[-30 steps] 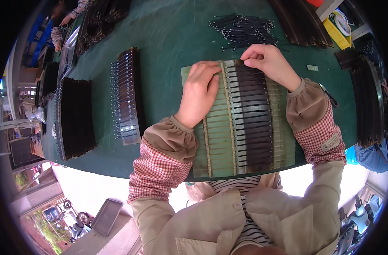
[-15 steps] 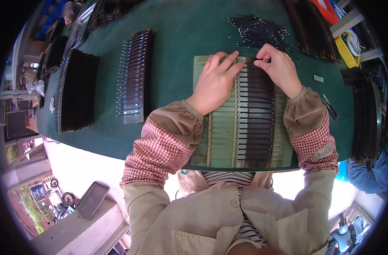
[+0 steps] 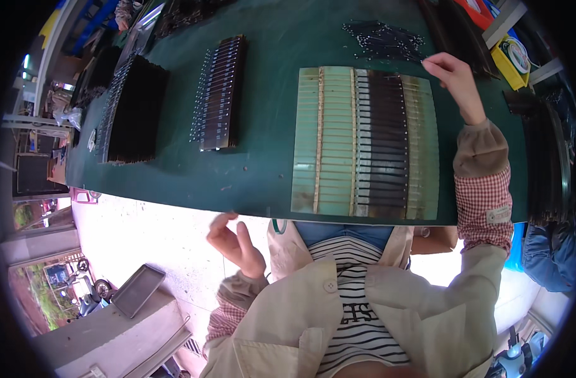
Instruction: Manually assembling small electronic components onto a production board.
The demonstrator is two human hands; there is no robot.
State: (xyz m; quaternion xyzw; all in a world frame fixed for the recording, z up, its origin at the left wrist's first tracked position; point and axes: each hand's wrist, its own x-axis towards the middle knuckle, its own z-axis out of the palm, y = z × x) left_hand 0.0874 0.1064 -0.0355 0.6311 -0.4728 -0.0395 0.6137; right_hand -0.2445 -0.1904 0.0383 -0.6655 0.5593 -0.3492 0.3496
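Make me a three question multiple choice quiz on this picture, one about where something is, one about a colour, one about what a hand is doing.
1. The right hand is
A. by the pile of thin dark pins
B. below the table edge
C. on the dark stack at the left

2. The table top is
A. white
B. red
C. dark green

3. The left hand is
A. pressed on the slotted tray
B. off the table, open, holding nothing
C. gripping a strip

Answers: 1 A, its fingertips are next to the pins; 2 C, green shows around the tray; 3 B, it hangs below the table edge.

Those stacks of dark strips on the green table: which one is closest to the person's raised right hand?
The slotted tray directly before the person, holding dark strips; the right hand hovers at its far right corner. The other stacks lie far left.
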